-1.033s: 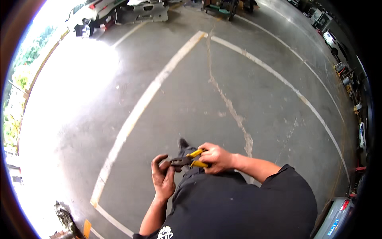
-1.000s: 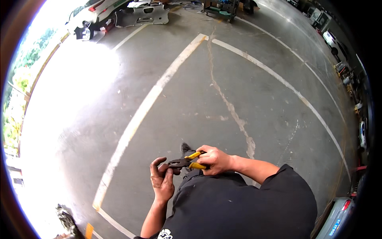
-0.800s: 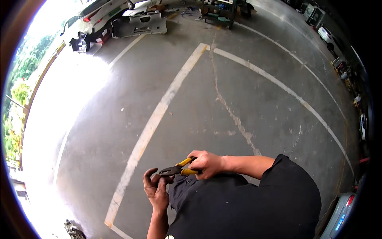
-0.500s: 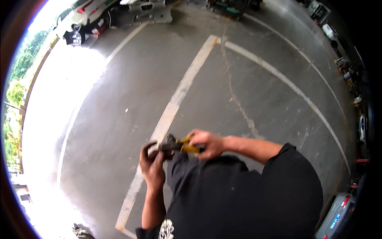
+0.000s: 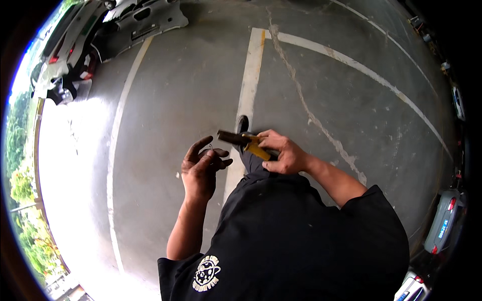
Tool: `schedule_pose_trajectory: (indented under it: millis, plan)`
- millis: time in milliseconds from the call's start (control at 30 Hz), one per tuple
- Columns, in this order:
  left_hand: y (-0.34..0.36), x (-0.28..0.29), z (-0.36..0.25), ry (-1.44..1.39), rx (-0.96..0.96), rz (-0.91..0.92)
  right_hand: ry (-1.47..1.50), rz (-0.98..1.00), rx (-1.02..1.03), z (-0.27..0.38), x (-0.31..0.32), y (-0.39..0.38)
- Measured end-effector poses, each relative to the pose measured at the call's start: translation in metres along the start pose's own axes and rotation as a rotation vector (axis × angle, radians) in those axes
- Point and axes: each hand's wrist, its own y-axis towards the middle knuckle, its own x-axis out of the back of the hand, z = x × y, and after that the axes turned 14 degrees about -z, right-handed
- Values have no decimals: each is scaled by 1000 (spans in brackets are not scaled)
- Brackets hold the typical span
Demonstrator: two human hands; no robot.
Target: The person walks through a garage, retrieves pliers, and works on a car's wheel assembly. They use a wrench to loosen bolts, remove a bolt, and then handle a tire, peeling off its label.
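Note:
Yellow-handled pliers are gripped in my right hand, with the fingers wrapped round the handles. Their dark jaws point left toward my other hand. My left hand is raised beside the jaws, apart from them, its fingertips darkened with grime. A tiny thin thing, perhaps a bit of wire, sticks up between its thumb and fingers; it is too small to name surely. Below the pliers, one dark shoe shows on the floor.
Grey concrete floor carries white painted lines and a long crack. Loose car body panels lie at the far left, next to a bright opening. Parked cars stand at the right edge.
My hands have moved apart; the pliers have come away from the left hand, and the thin bit now shows in its fingers. The view has shifted, with a shoe stepping into sight.

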Motion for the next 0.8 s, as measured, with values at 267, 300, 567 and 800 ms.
schedule_pose_trajectory:
  millis: [267, 300, 567, 800]
  plan:
    - [178, -80, -91, 348, -281, -29, -305, -62, 429, -28, 47, 219]
    - [195, -91, -102, 372, -297, -40, -308, -71, 418, -30, 53, 241]
    - [379, -173, -151, 354, -165, 98, -403, -92, 305, -103, 119, 388]
    - [604, -260, -210, 593, -121, 286, -592, -75, 75, -171, 165, 557]
